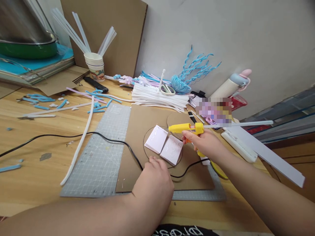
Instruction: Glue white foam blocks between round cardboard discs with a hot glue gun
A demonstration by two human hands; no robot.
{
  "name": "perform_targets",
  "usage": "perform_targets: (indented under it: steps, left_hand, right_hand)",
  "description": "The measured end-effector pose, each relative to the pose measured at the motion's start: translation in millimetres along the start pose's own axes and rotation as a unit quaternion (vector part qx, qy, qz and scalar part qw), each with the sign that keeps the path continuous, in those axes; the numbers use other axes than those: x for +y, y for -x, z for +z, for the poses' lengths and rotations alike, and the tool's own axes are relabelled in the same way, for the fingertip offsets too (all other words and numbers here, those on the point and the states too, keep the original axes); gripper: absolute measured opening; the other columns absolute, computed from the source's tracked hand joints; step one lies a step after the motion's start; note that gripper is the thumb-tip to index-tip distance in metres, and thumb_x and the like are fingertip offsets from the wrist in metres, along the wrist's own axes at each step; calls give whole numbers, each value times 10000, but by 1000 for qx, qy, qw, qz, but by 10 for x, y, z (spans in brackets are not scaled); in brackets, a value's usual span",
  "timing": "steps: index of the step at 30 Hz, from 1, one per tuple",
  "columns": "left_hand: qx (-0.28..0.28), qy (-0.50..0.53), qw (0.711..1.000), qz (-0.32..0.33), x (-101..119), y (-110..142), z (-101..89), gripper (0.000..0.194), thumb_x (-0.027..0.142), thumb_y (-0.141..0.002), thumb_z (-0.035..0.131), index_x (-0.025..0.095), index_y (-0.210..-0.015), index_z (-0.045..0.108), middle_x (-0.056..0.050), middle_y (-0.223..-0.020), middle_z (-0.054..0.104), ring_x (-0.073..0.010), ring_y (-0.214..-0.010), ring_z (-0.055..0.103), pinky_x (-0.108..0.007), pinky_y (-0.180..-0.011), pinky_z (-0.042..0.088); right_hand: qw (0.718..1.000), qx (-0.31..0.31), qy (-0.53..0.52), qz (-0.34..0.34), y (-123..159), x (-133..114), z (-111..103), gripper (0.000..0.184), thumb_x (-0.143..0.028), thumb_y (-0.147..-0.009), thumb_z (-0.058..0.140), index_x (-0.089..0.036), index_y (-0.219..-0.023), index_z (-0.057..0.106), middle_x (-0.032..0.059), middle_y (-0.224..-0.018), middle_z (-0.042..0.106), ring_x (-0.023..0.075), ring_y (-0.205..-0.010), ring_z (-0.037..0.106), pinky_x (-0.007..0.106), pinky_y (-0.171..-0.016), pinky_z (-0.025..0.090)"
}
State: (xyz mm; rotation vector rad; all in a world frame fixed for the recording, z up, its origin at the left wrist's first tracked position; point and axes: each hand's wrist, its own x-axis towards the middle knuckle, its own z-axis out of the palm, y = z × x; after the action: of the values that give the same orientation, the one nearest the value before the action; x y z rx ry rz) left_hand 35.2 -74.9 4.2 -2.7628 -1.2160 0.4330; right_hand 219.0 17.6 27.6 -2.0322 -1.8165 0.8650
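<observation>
My right hand (203, 142) is closed round the handle of a yellow glue gun (180, 128), its nozzle pointing left. A long translucent glue stick (256, 123) sticks out of the gun's back. Just under the nozzle, two white square pieces (156, 139) lie side by side on brown cardboard (137, 131), inside a drawn circle. Clear, shiny streaks show on their tops. My left hand (155, 180) rests on the cardboard below these pieces, fingers curled together; what is under the fingertips is hidden. A black cord (115, 141) runs past it.
A grey cutting mat (98, 164) lies under the cardboard. Cut blue pipe cleaners (39, 98) are scattered at left. Behind lie a white pipe-cleaner bundle (157, 98) and scissors (167, 89). Paper cups (94, 62) hold glue sticks. A bottle (228, 85) leans at right.
</observation>
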Motion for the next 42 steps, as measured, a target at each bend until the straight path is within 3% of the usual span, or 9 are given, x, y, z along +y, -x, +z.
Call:
perform_targets:
  steps: [16,20,27,31,36,42]
  left_hand:
    - [5,-7,1000,8,7,9,16,367,126,-885,473,30,-1190,654,-309,-1146,649,-326,-902,712,-336,-612,582]
    - [3,4,1000,9,3,9,13,370,143,-899,461,9,-1186,651,-328,-1153,637,-348,-923,708,-350,-619,590]
    - [-8,5,1000,22,-4,0,-5,396,144,-905,453,-20,-1227,615,-348,-1170,617,-386,-982,689,-383,-672,601]
    - [0,-3,1000,17,2,3,22,395,137,-899,457,-26,-1223,614,-346,-1163,622,-370,-959,699,-362,-645,598]
    - [20,-8,1000,8,11,3,37,363,159,-887,505,16,-1185,653,-321,-1138,646,-346,-916,712,-354,-623,591]
    - [37,-15,999,3,17,7,54,363,145,-864,531,21,-1181,657,-312,-1132,653,-339,-908,713,-348,-622,587]
  right_hand:
    - [999,3,-21,25,-48,65,108,382,-549,-802,572,-222,-620,501,-32,-497,477,113,-427,458,246,-408,376]
    - [999,20,-27,15,-22,43,90,388,-545,-806,553,-219,-600,515,-13,-527,522,121,-450,488,255,-436,402]
    - [1000,23,1,-6,23,-39,-8,395,-533,-818,496,-209,-711,695,7,-550,565,126,-451,486,258,-439,406]
    - [1000,9,-19,-17,-7,1,6,357,-514,-821,520,-204,-690,640,32,-698,667,109,-461,483,255,-451,431]
    - [999,-6,-43,-19,-71,114,61,344,-532,-831,540,-204,-763,618,42,-696,655,139,-536,550,252,-447,434]
    - [1000,10,-25,4,-70,120,81,382,-560,-812,560,-216,-646,549,14,-562,568,142,-515,539,247,-434,421]
